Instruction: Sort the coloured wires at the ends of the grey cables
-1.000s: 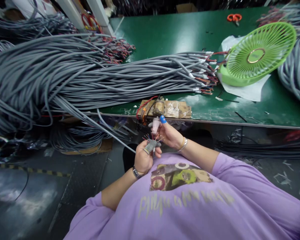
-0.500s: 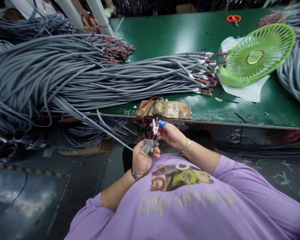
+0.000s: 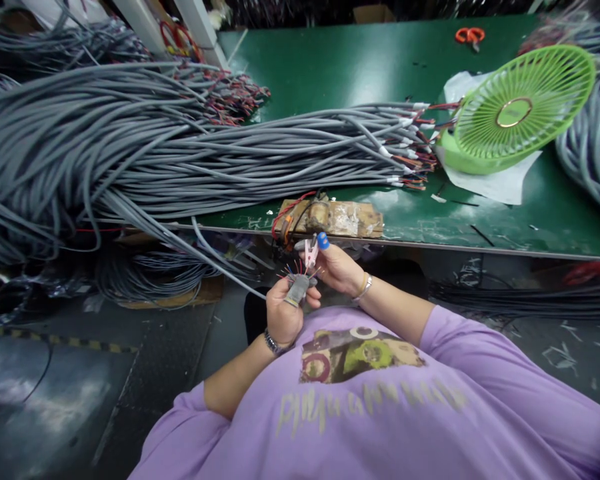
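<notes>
My left hand (image 3: 285, 315) is closed around the end of a grey cable (image 3: 240, 280). Thin coloured wires (image 3: 300, 268) fan out above its fingers. A grey cover with a yellowish edge (image 3: 297, 289) appears to sit on the thumb; I cannot be sure. My right hand (image 3: 343, 269), a blue cover on its thumb, grips a small pink clip-like tool (image 3: 311, 253) just above the wires. The tool's tip looks close to one wire, but whether it touches is too small to tell.
A wooden block (image 3: 347, 219) with red and black leads lies at the edge of the green table (image 3: 395, 67). Behind it are bundled grey cables (image 3: 255, 157). A green fan (image 3: 520, 117) and orange-handled scissors (image 3: 470, 37) are farther right.
My right hand has shifted slightly left, its thumb now more upright beside the pink tool, which has tilted a little. My left hand stays nearly in place with the cable.
</notes>
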Demonstrator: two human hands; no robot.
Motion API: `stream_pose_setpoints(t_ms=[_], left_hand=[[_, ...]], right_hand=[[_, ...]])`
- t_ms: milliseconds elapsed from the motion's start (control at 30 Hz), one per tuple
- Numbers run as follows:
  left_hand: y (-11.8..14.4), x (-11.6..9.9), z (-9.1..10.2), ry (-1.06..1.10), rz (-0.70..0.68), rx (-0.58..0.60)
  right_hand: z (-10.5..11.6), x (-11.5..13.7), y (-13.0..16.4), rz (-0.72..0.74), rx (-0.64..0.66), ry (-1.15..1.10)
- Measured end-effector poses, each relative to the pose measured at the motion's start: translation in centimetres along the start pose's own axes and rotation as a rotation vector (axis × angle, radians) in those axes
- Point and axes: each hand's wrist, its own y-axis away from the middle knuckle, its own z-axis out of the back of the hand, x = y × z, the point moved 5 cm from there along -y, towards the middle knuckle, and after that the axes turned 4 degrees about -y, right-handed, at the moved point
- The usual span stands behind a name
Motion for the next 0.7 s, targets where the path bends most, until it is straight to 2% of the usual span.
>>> stream_pose_setpoints(t_ms=[133,267,533,700], left_hand=[[0.1,0.3,0.2,-0.009,0.004,-0.002],[0.2,0.5,0.4,-0.031,-0.001,0.007],[0.7,0.4,1.1,-0.048,-0.032,-0.001],[0.6,-0.2,1.0,-0.042,-0.108,0.019]], right_hand=[[-0.4,0.1,0.0,0.005,-0.014,-0.049],[-0.1,-0.4,0.2,-0.059,-0.063,-0.081],[0.1,-0.2,0.7,-0.131,-0.052,-0.095],[0.1,0.4,1.0,-0.040,-0.005,0.005]])
